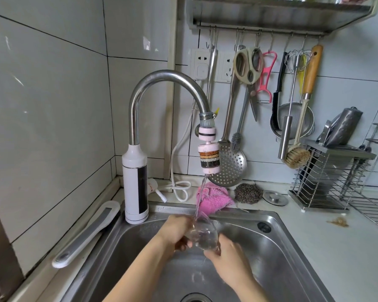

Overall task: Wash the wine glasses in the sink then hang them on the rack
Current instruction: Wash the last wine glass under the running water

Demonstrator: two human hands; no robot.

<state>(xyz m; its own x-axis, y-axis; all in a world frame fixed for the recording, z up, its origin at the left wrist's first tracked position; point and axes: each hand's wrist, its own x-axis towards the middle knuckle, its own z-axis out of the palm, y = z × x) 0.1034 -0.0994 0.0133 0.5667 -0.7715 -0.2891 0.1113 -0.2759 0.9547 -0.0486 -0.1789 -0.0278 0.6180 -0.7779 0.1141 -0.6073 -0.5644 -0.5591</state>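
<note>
A clear wine glass (203, 234) is held tilted over the steel sink (277, 243), its mouth up toward the tap. Water runs from the faucet filter (210, 159) into the bowl. My left hand (176, 233) grips the bowl from the left, fingers curled round it. My right hand (225, 257) grips the glass's lower end from the right; the stem is hidden under my fingers. A steel rack (277, 14) hangs on the wall above, with a rail of hooks under it.
A pink cloth (214, 198), a steel scourer (248, 192) and a sink plug (275, 197) lie behind the sink. Utensils hang from the hooks (249, 68). A wire holder (327, 182) stands at right. A white-and-grey tool (85, 234) lies on the left ledge.
</note>
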